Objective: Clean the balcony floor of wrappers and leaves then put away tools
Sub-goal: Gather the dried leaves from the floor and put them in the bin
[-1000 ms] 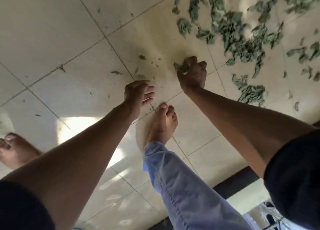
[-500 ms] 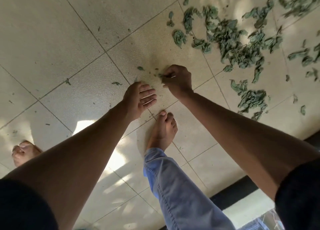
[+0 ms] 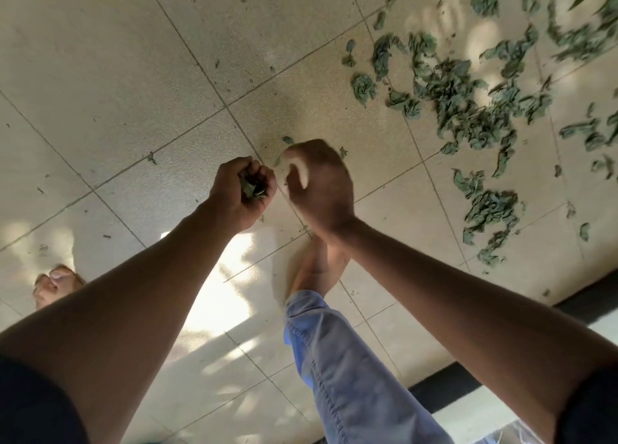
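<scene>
left hand [image 3: 242, 191]: half a second ago it lay flat and bare on the tile; now curled into a fist around a small clump of leaf scraps [image 3: 253, 187], lifted just off the floor.
right hand [image 3: 319, 184]: a second ago it pinched scraps further out; now drawn in just beside the left fist, fingers bent downward, blurred, so whether it holds anything cannot be told.
reading: the right looks to have passed its pickings to the left, which serves as the collecting hand.
leaves [image 3: 461, 99]: main scatter on the tiles up and to the right, well apart from both hands; a second patch [image 3: 490, 214] lower right.
floor [image 3: 100, 76]: only fine crumbs near the hands.
progress: early; most litter remains.
</scene>
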### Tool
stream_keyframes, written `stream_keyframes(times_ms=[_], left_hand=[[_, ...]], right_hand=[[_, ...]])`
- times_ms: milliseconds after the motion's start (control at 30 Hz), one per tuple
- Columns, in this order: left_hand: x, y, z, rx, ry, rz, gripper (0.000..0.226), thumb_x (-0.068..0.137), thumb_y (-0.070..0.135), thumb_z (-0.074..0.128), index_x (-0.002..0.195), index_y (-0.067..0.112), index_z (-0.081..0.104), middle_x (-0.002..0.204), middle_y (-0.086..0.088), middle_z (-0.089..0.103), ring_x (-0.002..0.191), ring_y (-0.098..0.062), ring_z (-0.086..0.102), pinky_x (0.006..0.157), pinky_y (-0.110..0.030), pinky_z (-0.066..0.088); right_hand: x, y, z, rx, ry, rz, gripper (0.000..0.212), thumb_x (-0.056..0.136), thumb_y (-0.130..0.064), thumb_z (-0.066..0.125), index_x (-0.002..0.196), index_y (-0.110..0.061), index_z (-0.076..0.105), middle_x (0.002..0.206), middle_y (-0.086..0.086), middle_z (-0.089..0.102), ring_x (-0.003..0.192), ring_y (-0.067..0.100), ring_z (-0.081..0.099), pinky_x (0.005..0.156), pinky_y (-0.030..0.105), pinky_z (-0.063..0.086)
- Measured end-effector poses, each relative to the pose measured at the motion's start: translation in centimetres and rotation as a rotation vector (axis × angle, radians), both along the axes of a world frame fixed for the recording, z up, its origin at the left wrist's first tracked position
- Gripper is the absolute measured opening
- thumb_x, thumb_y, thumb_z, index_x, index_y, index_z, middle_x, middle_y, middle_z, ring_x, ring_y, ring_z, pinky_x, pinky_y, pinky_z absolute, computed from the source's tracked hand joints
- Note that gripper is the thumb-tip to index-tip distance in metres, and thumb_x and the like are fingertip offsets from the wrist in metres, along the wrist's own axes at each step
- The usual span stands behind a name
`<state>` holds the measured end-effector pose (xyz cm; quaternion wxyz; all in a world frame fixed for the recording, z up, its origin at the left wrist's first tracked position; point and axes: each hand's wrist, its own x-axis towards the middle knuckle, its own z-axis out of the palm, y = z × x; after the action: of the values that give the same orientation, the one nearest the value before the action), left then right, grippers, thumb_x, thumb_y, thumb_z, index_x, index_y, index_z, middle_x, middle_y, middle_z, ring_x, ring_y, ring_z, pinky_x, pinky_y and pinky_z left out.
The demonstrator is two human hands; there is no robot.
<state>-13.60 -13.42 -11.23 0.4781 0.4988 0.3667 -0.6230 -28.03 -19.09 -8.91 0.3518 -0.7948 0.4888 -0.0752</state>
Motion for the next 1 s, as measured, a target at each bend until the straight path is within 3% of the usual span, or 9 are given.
stream_keyframes(times_ms=[100, 233, 300, 400, 467, 567, 667, 833, 1000], left_hand=[[1.5, 1.3, -0.8, -0.022, 0.046, 0.029, 0.031, 0.097, 0.008, 0.051, 0.066, 0.01, 0.056, 0.063, -0.002, 0.055, 0.059, -0.014, 0.06, 0.06, -0.025, 0.057], [2.4, 3.0, -1.7, -0.016, 0.022, -0.048, 0.03, 0.099, 0.008, 0.05, 0.069, 0.01, 0.054, 0.062, -0.003, 0.053, 0.055, -0.014, 0.058, 0.059, -0.025, 0.056], [2.9, 3.7, -2.1, 0.006, 0.019, -0.037, 0.033, 0.1, 0.01, 0.05, 0.068, 0.01, 0.056, 0.061, -0.003, 0.054, 0.055, -0.014, 0.058, 0.058, -0.026, 0.057], [3.5, 4.7, -2.7, 0.02, 0.018, -0.006, 0.032, 0.1, 0.009, 0.049, 0.068, 0.01, 0.055, 0.064, -0.003, 0.052, 0.057, -0.014, 0.056, 0.059, -0.025, 0.057], [3.6, 5.3, -3.1, 0.028, 0.018, 0.023, 0.03, 0.099, 0.008, 0.048, 0.07, 0.01, 0.053, 0.066, -0.003, 0.05, 0.06, -0.015, 0.054, 0.061, -0.025, 0.056], [3.6, 6.1, -3.1, 0.034, 0.013, 0.022, 0.03, 0.099, 0.008, 0.047, 0.07, 0.011, 0.051, 0.066, -0.003, 0.048, 0.06, -0.015, 0.051, 0.061, -0.024, 0.055], [3.9, 6.6, -2.9, 0.016, 0.009, 0.001, 0.029, 0.099, 0.007, 0.045, 0.07, 0.012, 0.046, 0.068, -0.003, 0.041, 0.061, -0.014, 0.046, 0.063, -0.024, 0.051], [4.6, 7.4, -2.7, 0.034, 0.003, 0.013, 0.03, 0.1, 0.009, 0.046, 0.07, 0.012, 0.047, 0.068, -0.002, 0.042, 0.062, -0.014, 0.045, 0.068, -0.025, 0.05], [5.1, 8.4, -2.7, 0.046, -0.017, 0.001, 0.031, 0.101, 0.01, 0.043, 0.07, 0.012, 0.044, 0.07, -0.003, 0.037, 0.062, -0.015, 0.041, 0.071, -0.025, 0.047]], right_hand=[[-1.7, -2.7, -3.8, 0.067, 0.262, -0.202, 0.038, 0.085, -0.008, 0.063, 0.121, -0.021, 0.061, 0.117, -0.002, 0.057, 0.108, 0.017, 0.055, 0.073, 0.01, 0.038], [-2.8, -6.1, -6.9, 0.192, 0.562, -0.485, 0.05, 0.083, -0.011, 0.066, 0.13, -0.016, 0.048, 0.125, 0.01, 0.047, 0.108, 0.027, 0.047, 0.083, 0.037, 0.054], [-1.6, -6.4, -7.9, 0.213, 0.536, -0.553, 0.048, 0.083, -0.012, 0.065, 0.129, -0.011, 0.049, 0.127, 0.015, 0.049, 0.109, 0.031, 0.051, 0.087, 0.038, 0.052], [1.3, -5.1, -8.9, 0.157, 0.431, -0.355, 0.038, 0.076, 0.005, 0.055, 0.112, -0.009, 0.058, 0.113, 0.013, 0.056, 0.094, 0.025, 0.052, 0.065, 0.02, 0.037], [3.1, -3.5, -9.5, 0.149, 0.336, -0.183, 0.043, 0.063, 0.01, 0.053, 0.098, -0.012, 0.062, 0.101, 0.01, 0.06, 0.088, 0.022, 0.055, 0.059, 0.019, 0.033], [4.9, -0.3, -9.8, 0.145, 0.256, -0.024, 0.046, 0.063, 0.012, 0.053, 0.1, -0.013, 0.066, 0.105, 0.009, 0.059, 0.092, 0.022, 0.057, 0.07, 0.023, 0.046], [6.3, 2.6, -9.0, 0.106, 0.241, 0.124, 0.039, 0.073, 0.007, 0.058, 0.109, -0.006, 0.063, 0.115, 0.014, 0.054, 0.097, 0.024, 0.051, 0.085, 0.033, 0.049], [8.5, 4.4, -8.6, 0.037, 0.251, 0.162, 0.032, 0.09, -0.021, 0.069, 0.116, -0.007, 0.058, 0.122, 0.016, 0.051, 0.105, 0.03, 0.05, 0.084, 0.035, 0.05], [10.1, 4.7, -8.1, -0.018, 0.331, 0.244, 0.03, 0.087, 0.012, 0.051, 0.108, -0.007, 0.059, 0.123, 0.015, 0.05, 0.106, 0.03, 0.051, 0.066, 0.032, 0.048]])
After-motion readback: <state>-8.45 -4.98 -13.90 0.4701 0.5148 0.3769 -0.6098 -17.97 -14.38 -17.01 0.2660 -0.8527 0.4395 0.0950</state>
